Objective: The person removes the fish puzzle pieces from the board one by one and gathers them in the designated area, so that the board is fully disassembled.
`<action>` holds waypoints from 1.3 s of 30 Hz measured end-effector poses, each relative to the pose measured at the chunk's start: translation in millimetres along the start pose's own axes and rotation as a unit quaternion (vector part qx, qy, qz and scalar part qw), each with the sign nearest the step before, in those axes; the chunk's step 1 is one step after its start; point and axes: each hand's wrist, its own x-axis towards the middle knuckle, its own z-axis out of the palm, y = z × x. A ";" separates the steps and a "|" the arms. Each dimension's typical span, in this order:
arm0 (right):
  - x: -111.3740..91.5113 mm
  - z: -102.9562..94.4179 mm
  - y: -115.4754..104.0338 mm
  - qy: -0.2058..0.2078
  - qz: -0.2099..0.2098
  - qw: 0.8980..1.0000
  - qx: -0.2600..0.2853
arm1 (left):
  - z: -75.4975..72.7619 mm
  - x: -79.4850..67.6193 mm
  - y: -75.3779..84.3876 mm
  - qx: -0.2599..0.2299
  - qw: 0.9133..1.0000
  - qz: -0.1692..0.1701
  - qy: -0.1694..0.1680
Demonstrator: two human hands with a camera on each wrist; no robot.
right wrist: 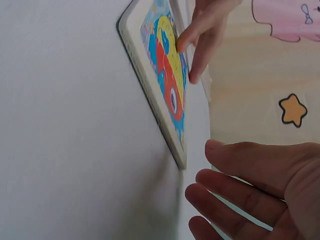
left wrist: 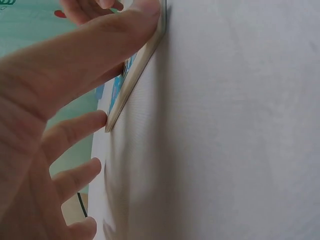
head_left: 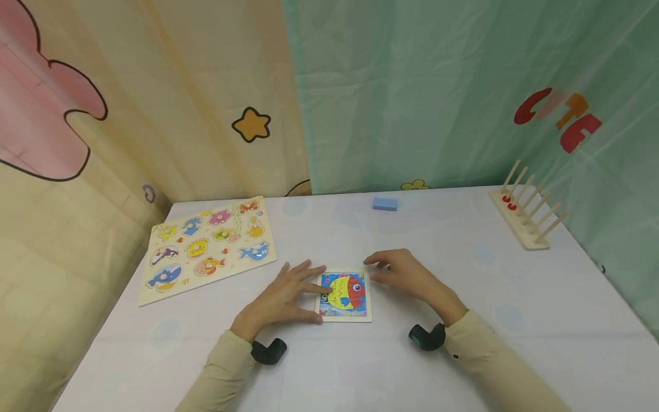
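Puzzle tray (head_left: 368, 312) with a fish picture lies flat on the white table (head_left: 329, 372), between the two hands; its pieces appear seated. Left hand (head_left: 280, 297), at 9 o'clock, has fingers spread: the index finger rests on the picture and the thumb touches the frame at 8 o'clock. Right hand (head_left: 407, 277), near the 2 o'clock corner, is loosely curved, thumb apart from fingers, holding nothing; the right wrist view shows it clear of the frame.

Step in hand, as judged: steadying or adjusting the tray. Next move probably calls for even fingertip pressure on opposite edges. The left index finger obstructs the tail area.

Surroundings: knob puzzle board (head_left: 234, 252) towards 10 o'clock, its near corner close to the left fingertips; blue block (head_left: 385, 205) at 1 o'clock; peg rack (head_left: 535, 243) with red beads (head_left: 512, 206) at 2 o'clock, obstructing nothing.
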 end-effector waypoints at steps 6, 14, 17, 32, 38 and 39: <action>23.1 20.6 -26.2 -0.049 -0.020 0.999 0.003 | 1.6 -1.2 0.1 0.000 1.000 -0.005 -0.004; 39.2 40.2 -48.5 -0.056 -0.026 0.997 -0.044 | 1.9 1.2 3.1 0.003 1.000 -0.005 -0.011; 42.5 43.3 -52.4 -0.065 -0.031 0.996 -0.050 | 0.5 1.5 4.8 0.008 1.000 -0.004 -0.012; 48.4 40.4 -68.8 -0.121 -0.052 0.982 -0.135 | -2.9 3.3 5.3 0.032 0.999 -0.013 -0.024; 45.5 41.4 -74.1 -0.131 -0.059 0.975 -0.167 | -3.8 2.3 4.7 0.034 0.999 -0.018 -0.032; 45.5 41.8 -74.4 -0.135 -0.058 0.974 -0.173 | -4.1 2.3 4.8 0.035 0.999 -0.020 -0.033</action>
